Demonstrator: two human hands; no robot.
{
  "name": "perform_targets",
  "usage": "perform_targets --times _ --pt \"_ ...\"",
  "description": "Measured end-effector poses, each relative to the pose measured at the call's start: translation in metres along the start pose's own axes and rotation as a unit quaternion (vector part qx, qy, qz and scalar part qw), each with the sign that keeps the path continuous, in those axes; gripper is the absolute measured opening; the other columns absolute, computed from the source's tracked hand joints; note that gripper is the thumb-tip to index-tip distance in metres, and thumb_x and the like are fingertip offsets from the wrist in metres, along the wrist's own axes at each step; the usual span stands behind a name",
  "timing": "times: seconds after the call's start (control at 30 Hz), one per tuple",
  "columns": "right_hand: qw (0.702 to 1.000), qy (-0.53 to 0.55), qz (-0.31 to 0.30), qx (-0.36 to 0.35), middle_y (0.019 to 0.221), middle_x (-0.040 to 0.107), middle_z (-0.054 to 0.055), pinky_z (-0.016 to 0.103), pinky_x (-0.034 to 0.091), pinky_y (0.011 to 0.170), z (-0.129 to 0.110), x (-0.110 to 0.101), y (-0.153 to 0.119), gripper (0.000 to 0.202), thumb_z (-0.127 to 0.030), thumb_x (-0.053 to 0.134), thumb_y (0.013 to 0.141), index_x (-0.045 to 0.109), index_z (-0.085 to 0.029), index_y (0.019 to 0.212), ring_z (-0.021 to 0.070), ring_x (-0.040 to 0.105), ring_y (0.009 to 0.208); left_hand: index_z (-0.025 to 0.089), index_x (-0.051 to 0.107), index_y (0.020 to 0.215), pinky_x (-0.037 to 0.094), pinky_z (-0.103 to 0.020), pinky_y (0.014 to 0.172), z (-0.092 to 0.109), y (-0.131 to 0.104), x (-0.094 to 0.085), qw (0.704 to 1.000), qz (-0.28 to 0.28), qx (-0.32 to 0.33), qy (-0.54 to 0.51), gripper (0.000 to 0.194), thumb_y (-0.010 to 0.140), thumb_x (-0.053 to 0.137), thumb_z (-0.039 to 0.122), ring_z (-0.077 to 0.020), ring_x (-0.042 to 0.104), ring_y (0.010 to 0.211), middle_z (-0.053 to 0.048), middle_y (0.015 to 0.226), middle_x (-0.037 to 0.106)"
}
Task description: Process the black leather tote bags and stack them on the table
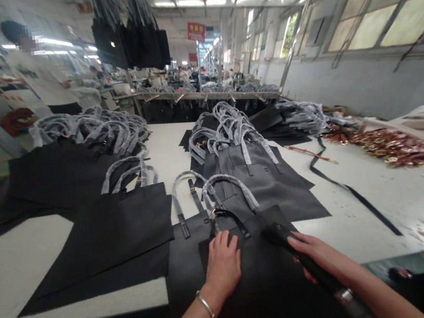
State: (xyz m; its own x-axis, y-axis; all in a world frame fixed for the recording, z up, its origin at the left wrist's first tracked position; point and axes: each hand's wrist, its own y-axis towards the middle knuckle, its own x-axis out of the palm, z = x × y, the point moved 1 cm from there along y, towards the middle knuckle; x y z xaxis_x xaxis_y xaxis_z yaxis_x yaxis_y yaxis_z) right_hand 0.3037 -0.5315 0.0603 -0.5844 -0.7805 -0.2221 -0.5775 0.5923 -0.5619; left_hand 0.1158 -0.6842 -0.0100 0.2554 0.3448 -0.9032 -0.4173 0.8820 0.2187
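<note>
In front of me lies a black handbag panel, with handles in clear plastic wrap and a short black buckle strap at its top edge. My left hand lies flat on the panel just below the strap, fingers stretched out, with a metal bangle at the wrist. My right hand is closed around a long black hand-held tool. Its front end is over the upper right of the panel; I cannot make out its exact kind.
More black bag panels lie to the left, with a larger stack behind. Another pile sits ahead. A black strap and brown straps with metal fittings lie on the white table. Bags hang overhead; a person stands back left.
</note>
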Motion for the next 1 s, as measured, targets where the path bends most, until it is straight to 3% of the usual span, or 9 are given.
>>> perform_targets --times 0.17,0.37,0.57,0.63,0.83,1.0 --pt "1.0 -0.004 -0.011 -0.004 0.067 0.057 -0.002 0.018 0.043 0.032 -0.004 -0.006 0.005 0.037 -0.041 0.044 0.095 0.043 -0.019 0.125 0.0114 0.055 0.038 0.021 0.054 0.121 0.032 -0.043 0.105 0.001 0.001 0.001 1.0 0.007 -0.005 0.004 0.033 0.089 0.047 0.022 -0.0265 0.038 0.127 -0.011 0.132 0.048" --pt "0.999 -0.023 -0.02 0.018 0.065 0.058 -0.002 0.02 0.043 0.032 0.011 -0.013 0.004 0.047 -0.047 0.047 0.091 0.043 -0.019 0.129 0.0131 0.056 0.038 0.023 0.055 0.119 0.032 -0.043 0.103 0.004 0.0 -0.002 1.0 0.009 0.006 -0.004 0.031 0.09 0.045 0.02 -0.0261 0.038 0.125 -0.01 0.131 0.048" --pt "0.982 -0.094 0.113 -0.119 0.058 0.057 -0.005 0.024 0.047 0.04 -0.008 0.008 0.019 0.058 -0.047 0.049 0.089 0.038 -0.023 0.141 0.0153 0.058 0.043 0.023 0.055 0.117 0.032 -0.044 0.101 0.005 -0.001 -0.006 1.0 0.015 0.009 -0.001 0.03 0.089 0.045 0.019 -0.0265 0.039 0.124 -0.011 0.129 0.049" --pt "0.977 -0.105 0.12 -0.141 0.057 0.057 -0.006 0.024 0.048 0.043 -0.013 0.011 0.015 0.062 -0.05 0.051 0.088 0.037 -0.024 0.143 0.0159 0.059 0.045 0.023 0.055 0.115 0.033 -0.044 0.101 0.006 -0.002 -0.006 1.0 0.022 0.01 -0.007 0.028 0.089 0.045 0.019 -0.0263 0.04 0.123 -0.01 0.128 0.05" --pt "0.995 -0.08 -0.047 -0.045 0.059 0.057 -0.005 0.02 0.041 0.033 -0.013 0.017 -0.001 0.066 -0.05 0.053 0.086 0.038 -0.02 0.142 0.0126 0.055 0.037 0.017 0.055 0.112 0.031 -0.043 0.104 0.005 -0.005 -0.004 0.999 0.042 -0.003 -0.033 0.028 0.086 0.051 0.023 -0.0265 0.041 0.12 -0.012 0.123 0.051" --pt "0.992 -0.075 -0.104 -0.021 0.06 0.058 -0.004 0.018 0.043 0.032 -0.026 0.032 0.01 0.057 -0.046 0.052 0.089 0.043 -0.02 0.138 0.0115 0.054 0.036 0.018 0.058 0.1 0.032 -0.045 0.103 0.005 -0.005 -0.008 0.999 0.021 0.027 -0.036 0.017 0.087 0.05 0.024 -0.0246 0.047 0.108 -0.008 0.105 0.056"
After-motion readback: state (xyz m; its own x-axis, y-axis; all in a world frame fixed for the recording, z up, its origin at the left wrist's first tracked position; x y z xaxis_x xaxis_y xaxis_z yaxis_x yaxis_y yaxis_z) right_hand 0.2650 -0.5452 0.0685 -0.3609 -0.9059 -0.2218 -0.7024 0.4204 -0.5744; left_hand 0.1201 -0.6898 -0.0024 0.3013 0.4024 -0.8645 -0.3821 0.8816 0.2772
